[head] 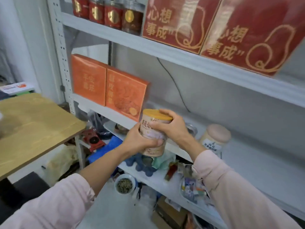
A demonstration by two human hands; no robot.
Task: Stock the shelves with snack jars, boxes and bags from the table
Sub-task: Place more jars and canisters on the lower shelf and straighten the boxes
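I hold a round snack can (152,133) with an orange lid in both hands, in front of the middle shelf (247,156). My left hand (140,141) grips its lower body from the left. My right hand (171,126) wraps over the lid and upper side. The can is slightly tilted and sits just at the shelf's front edge, right of two orange boxes (109,90) standing on that shelf. A pale jar with a pinkish lid (214,138) stands on the same shelf to the right.
The top shelf carries several red jars (105,12) and two big red boxes (214,27). A wooden table (33,128) is at the left. The lower shelf (158,180) and floor hold clutter: a bowl (124,184), blue items, packets, cartons.
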